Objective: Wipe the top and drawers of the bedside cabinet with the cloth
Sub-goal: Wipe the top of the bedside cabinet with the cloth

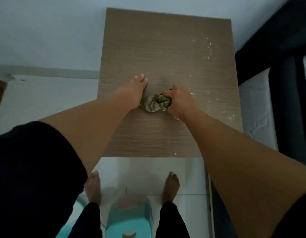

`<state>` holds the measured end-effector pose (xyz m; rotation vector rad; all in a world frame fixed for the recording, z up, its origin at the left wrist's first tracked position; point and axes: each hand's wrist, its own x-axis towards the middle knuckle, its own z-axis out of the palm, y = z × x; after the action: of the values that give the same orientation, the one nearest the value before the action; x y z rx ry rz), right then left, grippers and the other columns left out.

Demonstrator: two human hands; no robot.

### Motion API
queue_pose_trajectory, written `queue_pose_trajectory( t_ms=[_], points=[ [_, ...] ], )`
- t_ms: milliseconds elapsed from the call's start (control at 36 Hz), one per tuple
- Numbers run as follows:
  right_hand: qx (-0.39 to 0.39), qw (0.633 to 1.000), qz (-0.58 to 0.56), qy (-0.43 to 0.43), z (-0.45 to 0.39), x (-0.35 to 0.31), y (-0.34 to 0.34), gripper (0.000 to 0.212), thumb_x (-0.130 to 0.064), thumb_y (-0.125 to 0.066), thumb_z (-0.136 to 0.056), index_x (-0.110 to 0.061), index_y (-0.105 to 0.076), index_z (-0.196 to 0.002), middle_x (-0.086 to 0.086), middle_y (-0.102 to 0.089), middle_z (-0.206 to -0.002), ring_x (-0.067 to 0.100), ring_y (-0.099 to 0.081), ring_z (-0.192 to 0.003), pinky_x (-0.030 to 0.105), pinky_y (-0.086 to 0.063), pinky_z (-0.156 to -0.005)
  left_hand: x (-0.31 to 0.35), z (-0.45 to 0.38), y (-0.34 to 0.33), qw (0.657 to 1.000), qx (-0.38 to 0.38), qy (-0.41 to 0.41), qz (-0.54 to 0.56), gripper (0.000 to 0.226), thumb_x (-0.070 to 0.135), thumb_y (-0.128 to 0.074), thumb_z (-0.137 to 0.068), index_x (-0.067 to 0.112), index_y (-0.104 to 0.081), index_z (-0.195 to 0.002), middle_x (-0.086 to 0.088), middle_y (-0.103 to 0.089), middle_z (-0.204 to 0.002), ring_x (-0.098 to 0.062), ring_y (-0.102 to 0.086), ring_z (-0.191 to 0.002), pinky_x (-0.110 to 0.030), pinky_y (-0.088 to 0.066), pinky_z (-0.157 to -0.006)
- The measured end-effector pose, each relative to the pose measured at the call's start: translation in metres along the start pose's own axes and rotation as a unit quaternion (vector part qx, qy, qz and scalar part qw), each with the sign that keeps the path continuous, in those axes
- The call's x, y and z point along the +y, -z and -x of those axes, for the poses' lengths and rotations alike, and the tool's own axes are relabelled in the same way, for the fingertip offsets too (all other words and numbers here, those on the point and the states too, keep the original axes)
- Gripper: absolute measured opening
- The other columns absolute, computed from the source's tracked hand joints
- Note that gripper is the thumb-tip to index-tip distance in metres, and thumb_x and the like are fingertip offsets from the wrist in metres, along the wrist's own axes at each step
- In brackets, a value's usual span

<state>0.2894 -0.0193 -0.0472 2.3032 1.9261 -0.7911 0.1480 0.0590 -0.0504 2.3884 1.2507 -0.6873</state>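
I look straight down on the wood-grain top of the bedside cabinet (166, 48). A bunched green-and-white striped cloth (153, 103) lies near the middle of the top. My right hand (180, 102) is clenched on the cloth's right end. My left hand (135, 91) rests flat on the top with fingers together, its heel against the cloth's left side. White specks of dust (208, 48) are scattered over the right part of the top. The drawers are out of sight below the top.
A dark bed frame with a white mattress (257, 107) stands against the cabinet's right side. A pale wall runs behind and to the left. My bare feet stand on white tiles, with a turquoise plastic stool (129, 219) between them.
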Motion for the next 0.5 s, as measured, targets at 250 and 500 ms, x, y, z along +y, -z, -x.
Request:
queue_pose_trajectory(
  t_ms=[250, 500],
  points=[
    [-0.027, 0.999, -0.016, 0.008, 0.058, -0.003, -0.032, 0.036, -0.029, -0.065, -0.084, -0.024, -0.064, -0.119, 0.015, -0.049, -0.118, 0.034, -0.048, -0.112, 0.036, -0.042, -0.088, 0.015, 0.034, -0.024, 1.0, -0.01, 0.002, 0.021, 0.094, 0.027, -0.066, -0.087, 0.009, 0.0, -0.152, -0.006, 0.006, -0.16, -0.025, -0.003, -0.148, -0.037, -0.015, -0.12],
    [-0.05, 0.998, -0.027, 0.02, 0.118, -0.004, -0.062, 0.033, -0.016, -0.059, -0.086, -0.025, -0.066, -0.116, 0.015, -0.05, -0.112, 0.033, -0.049, -0.107, 0.035, -0.042, -0.083, 0.035, 0.065, -0.037, 1.0, -0.021, 0.003, -0.021, 0.096, 0.03, -0.067, -0.085, 0.007, -0.002, -0.152, -0.008, 0.001, -0.16, -0.027, -0.009, -0.146, -0.04, -0.019, -0.116]
  ],
)
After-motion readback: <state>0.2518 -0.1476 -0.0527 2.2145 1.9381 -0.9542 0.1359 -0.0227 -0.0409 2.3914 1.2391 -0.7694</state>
